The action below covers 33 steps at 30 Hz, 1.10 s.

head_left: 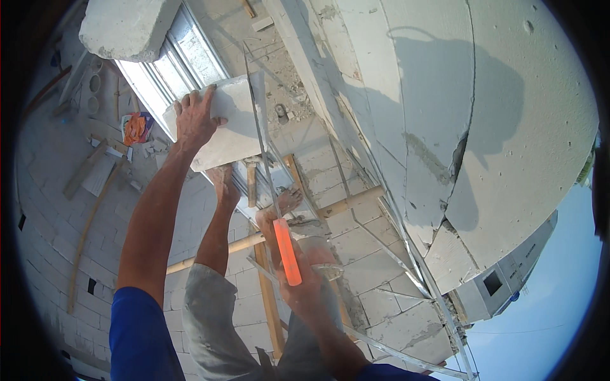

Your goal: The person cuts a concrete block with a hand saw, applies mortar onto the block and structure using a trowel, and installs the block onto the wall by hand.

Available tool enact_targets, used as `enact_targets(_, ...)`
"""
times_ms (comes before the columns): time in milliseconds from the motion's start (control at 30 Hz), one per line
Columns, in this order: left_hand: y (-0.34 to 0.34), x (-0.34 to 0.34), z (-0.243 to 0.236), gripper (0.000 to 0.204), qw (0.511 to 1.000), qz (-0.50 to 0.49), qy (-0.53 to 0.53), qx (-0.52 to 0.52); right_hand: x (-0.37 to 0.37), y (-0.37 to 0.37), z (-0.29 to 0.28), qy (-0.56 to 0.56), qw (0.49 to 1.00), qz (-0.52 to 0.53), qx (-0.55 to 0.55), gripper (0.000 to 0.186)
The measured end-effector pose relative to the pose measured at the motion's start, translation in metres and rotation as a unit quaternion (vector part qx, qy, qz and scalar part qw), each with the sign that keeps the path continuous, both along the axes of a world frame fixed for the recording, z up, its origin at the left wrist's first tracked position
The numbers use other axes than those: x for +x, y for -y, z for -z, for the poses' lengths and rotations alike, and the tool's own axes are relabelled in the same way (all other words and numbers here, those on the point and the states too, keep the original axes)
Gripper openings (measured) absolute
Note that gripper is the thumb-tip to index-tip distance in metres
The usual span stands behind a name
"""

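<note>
My left hand (196,120) is on a pale grey lightweight concrete block (235,130). Its fingers reach the far edge, and the thumb sticks out across the top face. In my right hand (302,289) is a hand saw, gripped by its orange handle (287,251). The long thin saw blade (258,130) runs away from me along the block's right end. Whether the teeth sit in a cut, I cannot tell. Under the block lies a ribbed silvery metal plank (190,63), and my bare feet are close to the block's near side.
A larger concrete block (124,28) lies farther along the plank. On the right rises a pale wall (432,127) with open cracks. Bamboo poles (352,201) and metal scaffold tubes (413,254) cross below. A block-patterned surface lies far beneath, with rubble and an orange bag (135,129).
</note>
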<state>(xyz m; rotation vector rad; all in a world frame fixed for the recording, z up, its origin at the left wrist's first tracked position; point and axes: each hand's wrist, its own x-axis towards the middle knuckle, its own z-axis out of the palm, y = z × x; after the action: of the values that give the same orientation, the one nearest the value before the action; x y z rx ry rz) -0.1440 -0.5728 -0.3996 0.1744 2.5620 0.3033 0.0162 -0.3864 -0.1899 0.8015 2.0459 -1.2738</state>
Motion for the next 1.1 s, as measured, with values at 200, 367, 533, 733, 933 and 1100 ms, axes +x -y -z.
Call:
enact_targets(200,0.002,-0.006,0.007,0.085,0.998,-0.016,0.065,0.012,-0.029,0.007,0.002,0.011,0.998,-0.009,0.067,0.040)
enact_targets(367,0.003,0.003,0.005,0.087,1.000,-0.015,-0.010,0.021,0.021,-0.007,-0.044,-0.022,0.999,-0.022,0.026,0.041)
enact_targets(533,0.004,0.000,0.006,0.087,0.999,-0.022,-0.008,-0.027,-0.064,0.010,0.013,0.091,0.994,-0.033,0.042,0.044)
enact_targets(733,0.004,0.000,0.000,0.086,1.000,-0.025,0.011,0.009,0.012,-0.006,-0.040,-0.088,0.988,-0.076,0.098,0.034)
enact_targets(933,0.001,0.003,-0.006,0.087,0.998,-0.040,0.042,-0.022,-0.050,0.019,0.007,0.055,0.997,0.035,0.030,0.042)
enact_targets(1100,0.002,0.004,0.000,0.090,0.999,-0.027,0.020,0.003,0.005,0.000,-0.054,-0.100,0.987,-0.072,0.104,0.047)
